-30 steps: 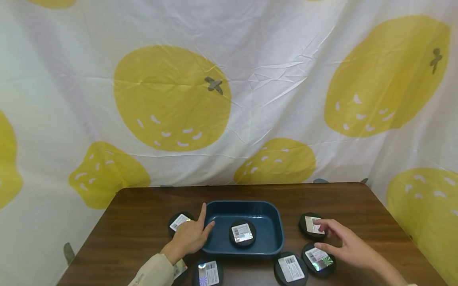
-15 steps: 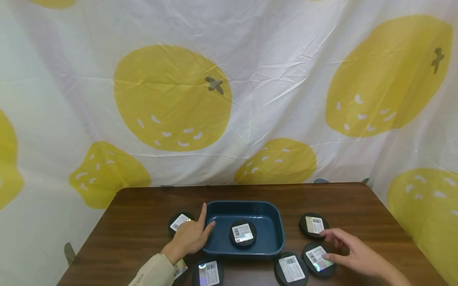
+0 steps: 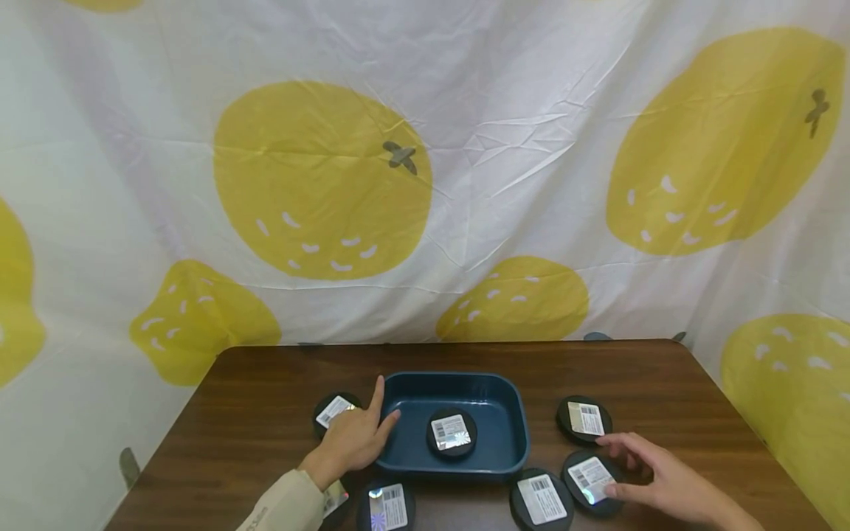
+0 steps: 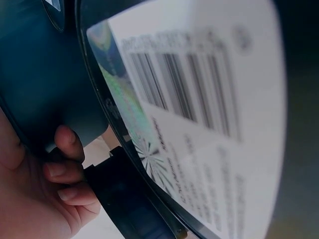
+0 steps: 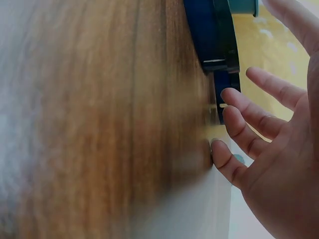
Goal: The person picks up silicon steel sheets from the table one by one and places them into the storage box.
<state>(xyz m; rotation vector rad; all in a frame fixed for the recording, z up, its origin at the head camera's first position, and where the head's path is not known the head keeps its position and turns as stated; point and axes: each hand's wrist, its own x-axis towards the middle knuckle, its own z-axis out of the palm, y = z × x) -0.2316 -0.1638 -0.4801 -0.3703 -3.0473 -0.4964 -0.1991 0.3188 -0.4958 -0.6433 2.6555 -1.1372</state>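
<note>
My left hand is at the left wall of a blue rectangular tray, its index finger stretched along the rim and its thumb over the inner side. In the left wrist view the other fingers curl beside the tray's outside. One flat round black container with a white barcode label lies in the tray. My right hand, holding nothing, hovers with loosely bent fingers by a black container; the thumb overlaps its right edge. Another container lies beyond the fingertips. The right wrist view shows the fingers spread.
More labelled black containers lie around the tray: one at its front right, one in front, one left, another partly behind my left sleeve. The brown wooden table meets a lemon-print curtain at the back.
My right hand has drawn back, right and slightly toward me, from the far right container to beside the nearer one. The left hand and the tray stay in place.
</note>
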